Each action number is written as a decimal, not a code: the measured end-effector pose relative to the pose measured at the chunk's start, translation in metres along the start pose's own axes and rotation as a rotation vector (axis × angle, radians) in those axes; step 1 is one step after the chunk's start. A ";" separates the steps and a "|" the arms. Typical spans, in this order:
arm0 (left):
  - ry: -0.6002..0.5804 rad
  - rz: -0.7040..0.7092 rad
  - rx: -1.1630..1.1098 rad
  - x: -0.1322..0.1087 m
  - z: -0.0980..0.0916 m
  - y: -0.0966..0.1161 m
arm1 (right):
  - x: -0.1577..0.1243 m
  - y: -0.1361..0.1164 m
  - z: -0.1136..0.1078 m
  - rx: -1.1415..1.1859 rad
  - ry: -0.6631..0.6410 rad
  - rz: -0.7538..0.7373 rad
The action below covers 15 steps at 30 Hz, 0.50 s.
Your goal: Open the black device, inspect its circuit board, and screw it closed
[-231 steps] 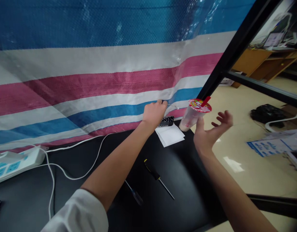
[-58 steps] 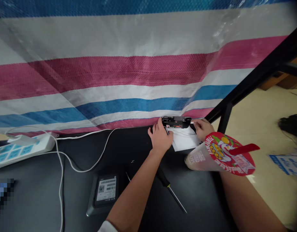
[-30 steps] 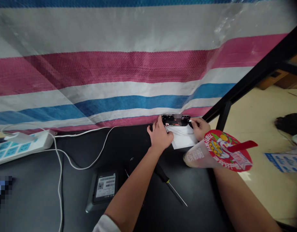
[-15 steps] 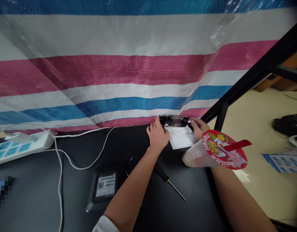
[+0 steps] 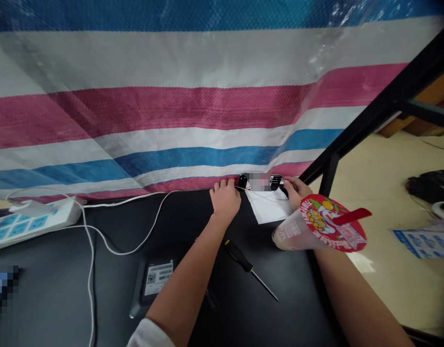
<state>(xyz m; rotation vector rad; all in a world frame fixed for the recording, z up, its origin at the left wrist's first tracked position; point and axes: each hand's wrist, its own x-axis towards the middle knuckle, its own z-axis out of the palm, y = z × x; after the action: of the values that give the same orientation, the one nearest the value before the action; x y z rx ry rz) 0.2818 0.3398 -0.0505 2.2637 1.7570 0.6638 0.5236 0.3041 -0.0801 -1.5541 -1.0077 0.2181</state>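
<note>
A phone (image 5: pixel 275 180) with a lit, partly blurred screen stands on its long side at the table's back edge, by the striped sheet. My right hand (image 5: pixel 295 191) is at its right end, fingers pinched round the end of a white charging cable (image 5: pixel 258 195); the cup hides part of this hand. My left hand (image 5: pixel 225 198) rests just left of the phone, apart from it, fingers spread and slightly bent over the back edge. White paper (image 5: pixel 268 208) lies below the phone. The plastic cup (image 5: pixel 292 232) with red lid and straw stands in front of my right forearm.
A screwdriver (image 5: pixel 248 266) lies between my forearms. Left of it is a dark device with a label (image 5: pixel 158 278), partly behind my left arm. A white power strip (image 5: pixel 30 221) with trailing cables sits at far left. A black metal frame (image 5: pixel 332 168) borders the right side.
My left hand has let go of the phone's left end and moved left. My right hand stays at the other end. The screen picture has changed, and more of the screwdriver handle shows.
</note>
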 end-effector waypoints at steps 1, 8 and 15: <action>-0.009 0.009 0.012 0.001 0.000 -0.001 | 0.000 -0.001 0.000 -0.002 -0.003 0.004; -0.078 0.107 0.076 0.010 -0.006 -0.014 | -0.001 -0.007 0.002 -0.024 0.002 0.038; -0.088 0.233 0.091 0.008 -0.017 -0.025 | 0.000 -0.002 -0.003 -0.064 -0.006 0.012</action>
<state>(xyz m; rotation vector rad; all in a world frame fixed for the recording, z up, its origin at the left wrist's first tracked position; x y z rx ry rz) 0.2540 0.3527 -0.0444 2.5436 1.5275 0.5240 0.5240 0.3018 -0.0778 -1.6189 -1.0191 0.2010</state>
